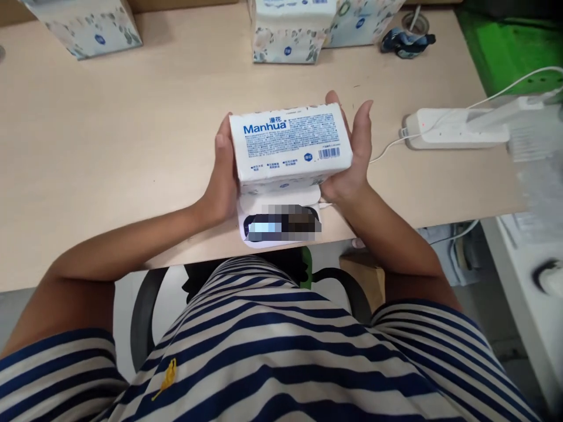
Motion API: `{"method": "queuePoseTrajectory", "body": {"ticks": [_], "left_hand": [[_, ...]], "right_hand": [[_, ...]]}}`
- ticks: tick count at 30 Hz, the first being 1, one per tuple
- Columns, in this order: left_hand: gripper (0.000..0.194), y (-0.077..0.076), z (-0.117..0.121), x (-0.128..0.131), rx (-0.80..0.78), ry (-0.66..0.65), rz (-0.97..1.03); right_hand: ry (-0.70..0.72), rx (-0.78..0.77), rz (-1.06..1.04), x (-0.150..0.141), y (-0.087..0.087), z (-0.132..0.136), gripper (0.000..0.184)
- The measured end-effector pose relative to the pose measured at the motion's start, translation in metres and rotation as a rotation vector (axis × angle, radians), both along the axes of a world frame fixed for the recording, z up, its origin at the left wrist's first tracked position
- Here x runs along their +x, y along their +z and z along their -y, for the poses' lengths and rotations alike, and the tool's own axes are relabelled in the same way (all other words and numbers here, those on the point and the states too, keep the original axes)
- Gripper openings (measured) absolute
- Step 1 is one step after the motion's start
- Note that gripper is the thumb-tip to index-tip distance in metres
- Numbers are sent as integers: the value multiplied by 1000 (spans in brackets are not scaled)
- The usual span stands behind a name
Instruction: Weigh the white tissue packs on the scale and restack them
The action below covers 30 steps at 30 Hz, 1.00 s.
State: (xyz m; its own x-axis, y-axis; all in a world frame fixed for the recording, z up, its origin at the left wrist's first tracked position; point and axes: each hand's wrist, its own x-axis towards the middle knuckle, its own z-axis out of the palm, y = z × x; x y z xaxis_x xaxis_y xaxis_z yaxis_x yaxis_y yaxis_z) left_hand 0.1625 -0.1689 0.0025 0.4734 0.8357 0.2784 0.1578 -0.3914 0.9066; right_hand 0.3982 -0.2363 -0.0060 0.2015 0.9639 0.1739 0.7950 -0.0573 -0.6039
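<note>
A white pack of tissues (292, 140) printed "Manhua" in blue sits between my two hands, its text and barcode face turned up toward me. My left hand (225, 173) presses against its left side, the thumb along the upper edge. On the other side, my right hand (352, 161) holds the pack's right end, with the thumb sticking out and most fingers hidden behind it. Just below the pack is a white kitchen scale (251, 205) with a dark, partly blurred display; whether the pack touches it I cannot tell.
More floral tissue packs stand at the back, one at the left (92, 32) and others at the centre (288, 41). A tape dispenser (407, 44) lies near the back right corner. A white power strip (457, 136) with cables is on the right of the table (109, 135).
</note>
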Motion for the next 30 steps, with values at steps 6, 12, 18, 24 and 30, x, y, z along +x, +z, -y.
{"method": "queuePoseTrajectory", "body": {"ticks": [6, 12, 18, 24, 30], "left_hand": [[79, -3, 2, 5, -183, -121, 161], [77, -19, 3, 12, -324, -255, 436], [83, -19, 5, 11, -318, -250, 438], [91, -27, 4, 2, -232, -233, 329], [100, -28, 7, -2, -259, -236, 250]], "right_hand": [[-150, 12, -629, -15, 7, -3, 102], [-105, 226, -1220, -16, -6, -9, 75], [-38, 272, -1252, -8, -22, -13, 77], [-47, 239, -1273, -12, -18, -10, 82], [-158, 261, -1132, -23, -5, -8, 84]]}}
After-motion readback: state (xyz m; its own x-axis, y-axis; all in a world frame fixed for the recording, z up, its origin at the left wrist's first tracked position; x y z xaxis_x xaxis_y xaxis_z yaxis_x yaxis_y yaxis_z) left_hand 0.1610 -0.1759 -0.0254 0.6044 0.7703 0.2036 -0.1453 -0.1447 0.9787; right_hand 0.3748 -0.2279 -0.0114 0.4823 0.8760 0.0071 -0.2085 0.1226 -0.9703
